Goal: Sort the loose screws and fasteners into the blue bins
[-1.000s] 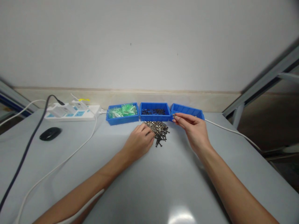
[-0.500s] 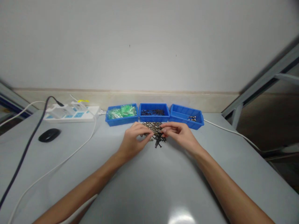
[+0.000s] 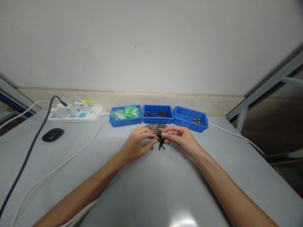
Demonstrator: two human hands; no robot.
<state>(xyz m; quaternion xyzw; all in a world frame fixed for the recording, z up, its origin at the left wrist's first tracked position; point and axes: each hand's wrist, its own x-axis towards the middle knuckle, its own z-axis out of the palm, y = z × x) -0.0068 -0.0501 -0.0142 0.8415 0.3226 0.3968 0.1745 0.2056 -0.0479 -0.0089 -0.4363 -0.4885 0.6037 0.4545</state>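
A pile of small screws lies on the table, with brassy metal screws point(image 3: 155, 127) toward the back and black screws point(image 3: 162, 145) at the front. My left hand point(image 3: 138, 142) reaches in from the left of the pile, thumb and forefinger nearly together on a dark, thin piece that looks like a black screw. From the right comes my right hand point(image 3: 181, 138), its thumb and forefinger pinched over the black screws. Whatever sits in that pinch is too small and covered to make out.
Behind the pile stand three blue bins: a left bin point(image 3: 125, 122) with green-and-clear packets, a middle bin point(image 3: 158, 120) with dark screws and a right bin point(image 3: 189, 124) with several brassy screws. A power strip point(image 3: 94, 117), cables and a black mouse point(image 3: 53, 135) are at left.
The view has shifted slightly. My left fingertips have drawn closer to the black screws and to my right hand, which stays pinched over the pile.
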